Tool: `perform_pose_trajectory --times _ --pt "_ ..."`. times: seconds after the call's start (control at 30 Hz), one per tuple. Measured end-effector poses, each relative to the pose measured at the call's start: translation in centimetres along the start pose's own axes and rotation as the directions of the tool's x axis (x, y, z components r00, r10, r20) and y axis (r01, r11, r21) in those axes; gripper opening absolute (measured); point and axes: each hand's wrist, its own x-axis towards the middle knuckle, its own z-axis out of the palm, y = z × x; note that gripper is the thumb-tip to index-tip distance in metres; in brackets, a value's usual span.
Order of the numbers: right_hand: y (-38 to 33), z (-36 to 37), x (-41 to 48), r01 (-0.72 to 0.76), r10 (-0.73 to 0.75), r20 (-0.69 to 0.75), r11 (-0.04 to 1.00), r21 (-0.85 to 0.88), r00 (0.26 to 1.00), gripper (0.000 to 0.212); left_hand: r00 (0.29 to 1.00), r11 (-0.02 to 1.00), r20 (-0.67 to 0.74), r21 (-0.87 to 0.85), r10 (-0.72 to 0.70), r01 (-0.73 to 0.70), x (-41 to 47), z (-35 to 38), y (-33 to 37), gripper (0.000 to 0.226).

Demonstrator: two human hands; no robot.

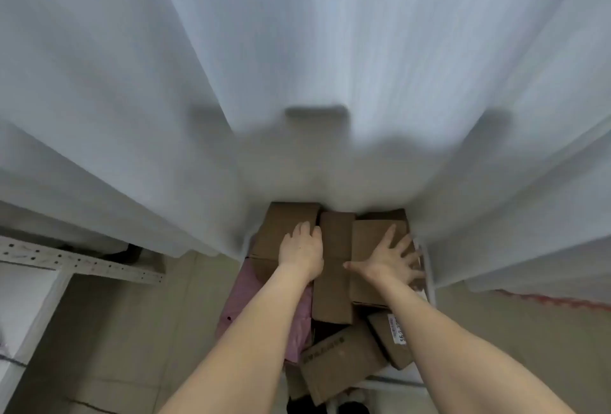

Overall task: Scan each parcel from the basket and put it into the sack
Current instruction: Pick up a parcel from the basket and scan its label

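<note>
Several brown cardboard parcels lie piled in a white-framed basket (429,284) below me. My left hand (301,250) rests on the far left parcel (274,231), fingers bent over its top. My right hand (390,258) lies flat with fingers spread on the far right parcel (367,235). A long narrow parcel (332,284) sits between the two hands. Nearer me lie a box with printed text (337,364) and a box with a white label (390,337). A pink soft parcel (244,301) lies at the pile's left side. No sack or scanner can be made out.
White curtain-like fabric (297,66) hangs ahead and on both sides, blurred, reaching down to the pile's far edge. A perforated metal shelf rail (79,263) and a white surface (23,304) stand at the left. Beige floor tiles (132,331) surround the basket.
</note>
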Motion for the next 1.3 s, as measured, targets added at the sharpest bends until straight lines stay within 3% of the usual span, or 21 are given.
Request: perform_pose_trajectory --times 0.2,0.4,0.67,0.87,1.0,1.07,1.2,1.3 --pt "-2.3 2.2 3.2 -0.041 0.041 -0.093 0.999 0.001 0.995 0.142 1.000 0.999 0.000 0.014 -0.029 0.029 2.5 2.5 -1.1 0.060" --pt "-2.5 2.7 3.5 -0.068 0.065 -0.137 0.998 -0.016 0.988 0.129 0.999 0.999 0.041 0.019 -0.032 0.031 2.4 3.4 -1.7 0.061" --pt "-2.6 -2.5 -1.0 -0.041 0.049 -0.156 0.998 0.055 0.987 0.111 0.988 0.966 0.116 -0.225 -0.103 0.127 -0.5 -1.0 -2.0 0.051" --pt "-3.4 -7.5 -6.1 -0.013 0.026 -0.048 0.970 0.243 0.999 0.098 0.972 0.905 0.131 -0.358 -0.195 0.229 -3.8 -6.6 -2.6 0.056" --pt "-4.3 -9.9 -8.8 0.003 -0.058 0.109 0.895 0.446 0.992 0.108 0.961 0.868 0.098 -0.413 -0.260 0.277 -6.6 -10.3 -4.4 0.056" --pt "-4.7 -10.6 -10.6 0.001 -0.127 0.186 0.830 0.558 0.974 0.111 0.948 0.836 0.079 -0.454 -0.308 0.309 -8.2 -11.7 -5.6 0.055" --pt "-6.2 -11.7 -14.2 -0.019 -0.278 0.330 0.739 0.673 0.902 0.096 0.929 0.764 0.078 -0.546 -0.363 0.344 -12.4 -14.5 -7.2 0.055" --pt "-8.1 -11.8 -15.7 -0.024 -0.350 0.388 0.715 0.699 0.853 0.100 0.887 0.624 0.167 -0.655 -0.430 0.426 -16.0 -15.9 -8.3 0.061"
